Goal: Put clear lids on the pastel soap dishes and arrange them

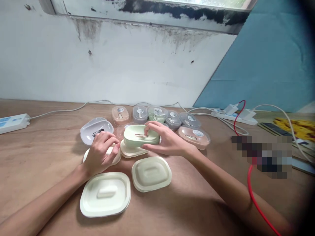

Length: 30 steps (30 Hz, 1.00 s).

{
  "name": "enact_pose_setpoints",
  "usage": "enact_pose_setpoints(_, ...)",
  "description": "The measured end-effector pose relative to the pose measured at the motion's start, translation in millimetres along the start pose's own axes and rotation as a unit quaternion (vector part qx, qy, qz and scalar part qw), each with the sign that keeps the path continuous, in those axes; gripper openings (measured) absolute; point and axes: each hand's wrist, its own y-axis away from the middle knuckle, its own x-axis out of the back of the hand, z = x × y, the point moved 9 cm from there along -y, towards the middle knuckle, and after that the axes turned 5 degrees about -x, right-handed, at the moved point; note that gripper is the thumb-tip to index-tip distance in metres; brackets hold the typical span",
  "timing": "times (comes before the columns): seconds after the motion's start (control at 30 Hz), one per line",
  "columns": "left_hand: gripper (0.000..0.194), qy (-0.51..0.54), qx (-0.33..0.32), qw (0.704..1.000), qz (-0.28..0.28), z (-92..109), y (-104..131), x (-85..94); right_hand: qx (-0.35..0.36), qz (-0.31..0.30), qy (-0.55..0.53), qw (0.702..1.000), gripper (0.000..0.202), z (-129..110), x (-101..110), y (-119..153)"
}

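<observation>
My right hand (167, 139) grips the right end of a light green lunch box (130, 139), thumb along its front wall and fingers over its top. Something small and slim, reddish brown and pale, lies in the box near my fingertips. The box is over a cream lid (134, 152); whether they touch is hard to tell. My left hand (102, 152) has its fingers curled in, partly covering another cream lid (113, 156); anything inside its grasp is hidden. Just behind it, a lavender box (86, 134) holds dark cutlery (97, 132).
Two cream lids (119, 205) (151, 186) lie near me. Behind stand several lidded boxes in pink (120, 120), grey (140, 119) and green. Power strips lie left (13, 124) and right (249, 120); a red cable (251, 186) runs along the right.
</observation>
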Motion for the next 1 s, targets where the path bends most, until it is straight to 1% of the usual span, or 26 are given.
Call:
enact_pose_setpoints(0.07,0.018,-0.001,0.001,1.000,0.002,0,0,0.0,-0.003,0.048,0.052,0.997,0.035,5,-3,-2)
enact_pose_setpoints(0.1,0.020,-0.003,-0.001,1.000,0.002,0,0,-0.1,0.000,0.059,0.076,0.995,0.032,7,-7,-3)
enact_pose_setpoints(0.17,0.021,-0.003,-0.003,1.000,0.005,2,2,0.2,0.013,0.062,0.119,0.991,0.018,7,-15,-5)
enact_pose_setpoints(0.23,0.021,0.002,0.002,1.000,0.016,1,3,2.9,0.020,0.064,0.155,0.986,0.005,7,-18,-5)
enact_pose_setpoints(0.33,0.024,-0.001,0.020,0.999,0.041,-4,-2,12.0,0.013,0.069,0.180,0.981,0.010,6,-12,-3)
enact_pose_setpoints(0.4,0.027,-0.020,0.051,0.998,0.044,-15,-15,17.0,0.012,0.066,0.171,0.983,0.012,1,-2,-2)
enact_pose_setpoints(0.47,0.027,-0.039,0.121,0.992,0.013,-41,-36,13.7,0.015,0.065,0.153,0.986,0.014,-7,10,-6)
enact_pose_setpoints(0.5,0.025,-0.029,0.180,0.983,-0.027,-61,-46,5.3,0.016,0.068,0.144,0.987,0.014,-13,16,-10)
enact_pose_setpoints(0.53,0.025,-0.016,0.252,0.965,-0.064,-83,-54,-4.6,0.015,0.073,0.137,0.988,0.015,-18,23,-14)
enact_pose_setpoints(0.57,0.030,-0.017,0.287,0.954,-0.082,-100,-65,-12.3,0.010,0.078,0.131,0.988,0.015,-23,29,-20)
enact_pose_setpoints(0.63,0.048,-0.034,0.337,0.936,-0.098,-130,-86,-28.8,-0.009,0.079,0.116,0.990,0.015,-30,38,-31)
enact_pose_setpoints(0.7,0.064,-0.043,0.379,0.917,-0.116,-152,-100,-51.2,-0.026,0.075,0.102,0.992,0.018,-34,44,-39)
enact_pose_setpoints(0.77,0.071,-0.042,0.406,0.903,-0.134,-164,-110,-75.6,-0.027,0.072,0.094,0.993,0.019,-38,47,-40)
enact_pose_setpoints(0.83,0.084,-0.051,0.461,0.872,-0.155,-171,-108,-95.8,-0.022,0.070,0.094,0.993,0.021,-38,50,-35)
enact_pose_setpoints(0.87,0.092,-0.056,0.485,0.857,-0.163,-172,-107,-103.2,-0.022,0.069,0.094,0.993,0.022,-37,51,-31)
enact_pose_setpoints(0.93,0.104,-0.061,0.519,0.835,-0.172,-170,-104,-112.0,-0.026,0.068,0.092,0.993,0.023,-31,55,-23)
enact_pose_setpoints(1.0,0.106,-0.060,0.527,0.830,-0.173,-166,-104,-112.9,-0.031,0.070,0.087,0.993,0.024,-26,61,-16)
